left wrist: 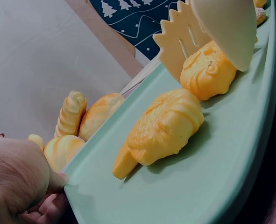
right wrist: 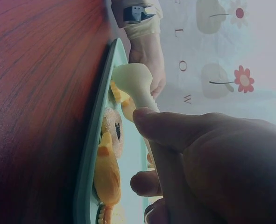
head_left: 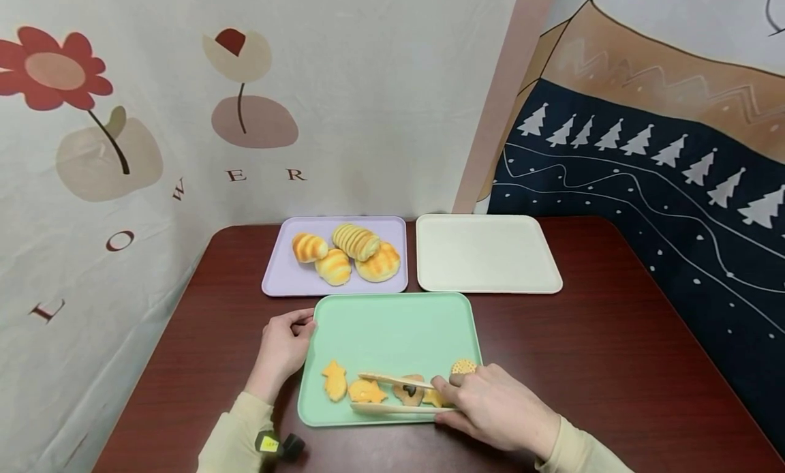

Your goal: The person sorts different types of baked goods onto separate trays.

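My left hand [head_left: 285, 347] grips the left edge of a light green tray [head_left: 392, 330], thumb on the rim. The right hand [head_left: 499, 408] holds pale tongs [head_left: 398, 410] low over the tray's front. Between their spread tips is a fish-shaped biscuit [head_left: 366, 392]; whether both tips touch it I cannot tell. Left of the tongs lies another fish-shaped biscuit [head_left: 334, 381], seen large in the left wrist view. Nearer the right hand are a round biscuit with a dark centre [right wrist: 118, 131], a yellow star-like biscuit [head_left: 433, 398] and a round dotted biscuit [head_left: 463, 367].
Behind the green tray, a lilac tray [head_left: 279, 275] bears several bread rolls [head_left: 356, 241]. Beside it on the right stands a cream tray [head_left: 487, 255]. All rest on a dark red-brown table [head_left: 589, 337], with a printed cloth [head_left: 368, 118] behind.
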`<state>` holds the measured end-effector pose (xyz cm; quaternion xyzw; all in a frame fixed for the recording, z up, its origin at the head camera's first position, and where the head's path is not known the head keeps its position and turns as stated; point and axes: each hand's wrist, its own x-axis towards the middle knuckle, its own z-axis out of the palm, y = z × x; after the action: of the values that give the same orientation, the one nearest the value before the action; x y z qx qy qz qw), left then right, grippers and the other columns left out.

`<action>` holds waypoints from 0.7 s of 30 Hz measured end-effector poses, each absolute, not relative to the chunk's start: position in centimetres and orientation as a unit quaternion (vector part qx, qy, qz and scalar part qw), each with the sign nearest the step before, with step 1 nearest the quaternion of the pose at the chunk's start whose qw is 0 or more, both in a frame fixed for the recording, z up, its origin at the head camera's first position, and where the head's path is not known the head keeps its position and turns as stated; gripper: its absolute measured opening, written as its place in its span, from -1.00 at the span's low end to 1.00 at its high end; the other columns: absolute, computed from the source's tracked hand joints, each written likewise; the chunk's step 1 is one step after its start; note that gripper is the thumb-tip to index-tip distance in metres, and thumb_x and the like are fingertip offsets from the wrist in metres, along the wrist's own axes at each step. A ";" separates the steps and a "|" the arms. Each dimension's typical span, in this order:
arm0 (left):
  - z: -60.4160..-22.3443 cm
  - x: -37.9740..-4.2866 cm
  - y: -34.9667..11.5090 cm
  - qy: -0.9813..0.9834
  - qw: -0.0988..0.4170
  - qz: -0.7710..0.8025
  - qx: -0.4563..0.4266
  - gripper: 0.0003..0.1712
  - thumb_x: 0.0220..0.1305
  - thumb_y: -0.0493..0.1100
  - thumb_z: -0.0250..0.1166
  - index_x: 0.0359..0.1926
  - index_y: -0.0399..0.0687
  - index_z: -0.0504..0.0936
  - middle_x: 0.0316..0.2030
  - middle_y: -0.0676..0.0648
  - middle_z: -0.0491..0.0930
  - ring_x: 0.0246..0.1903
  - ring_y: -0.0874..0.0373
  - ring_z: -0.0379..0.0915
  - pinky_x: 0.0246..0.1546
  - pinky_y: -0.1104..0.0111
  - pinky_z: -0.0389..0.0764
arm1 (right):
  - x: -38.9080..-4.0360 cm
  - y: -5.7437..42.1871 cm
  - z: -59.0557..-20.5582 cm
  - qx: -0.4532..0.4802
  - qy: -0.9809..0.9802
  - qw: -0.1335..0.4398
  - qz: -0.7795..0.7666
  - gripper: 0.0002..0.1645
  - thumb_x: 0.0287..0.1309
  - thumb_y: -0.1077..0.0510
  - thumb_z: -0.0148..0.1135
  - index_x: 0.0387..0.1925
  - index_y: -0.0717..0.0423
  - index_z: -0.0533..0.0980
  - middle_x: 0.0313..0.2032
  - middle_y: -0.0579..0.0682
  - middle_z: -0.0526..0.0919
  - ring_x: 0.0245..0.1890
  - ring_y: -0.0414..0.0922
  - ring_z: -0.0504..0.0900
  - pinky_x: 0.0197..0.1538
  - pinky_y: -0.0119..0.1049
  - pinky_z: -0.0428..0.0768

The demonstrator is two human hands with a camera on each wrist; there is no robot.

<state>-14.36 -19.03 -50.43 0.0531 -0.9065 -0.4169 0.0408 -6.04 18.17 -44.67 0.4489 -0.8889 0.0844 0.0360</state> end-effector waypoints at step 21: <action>-50.4 -14.4 -19.1 -0.905 0.039 -0.420 0.055 -0.69 0.50 -0.27 0.30 0.18 -0.24 0.75 -0.18 -0.11 0.75 -0.26 0.07 0.62 -0.32 0.37 0.56 | -6.6 18.9 -44.2 0.432 -0.892 0.053 0.121 -0.65 0.43 -0.19 0.35 -0.25 -0.08 0.47 -0.56 -0.37 0.18 -0.69 -0.41 0.09 -0.62 -0.45 0.08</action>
<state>-14.38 -19.06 -50.37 0.0546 -0.9051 -0.4199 0.0394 -6.62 18.92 -44.21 0.4322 -0.8920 0.1210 0.0534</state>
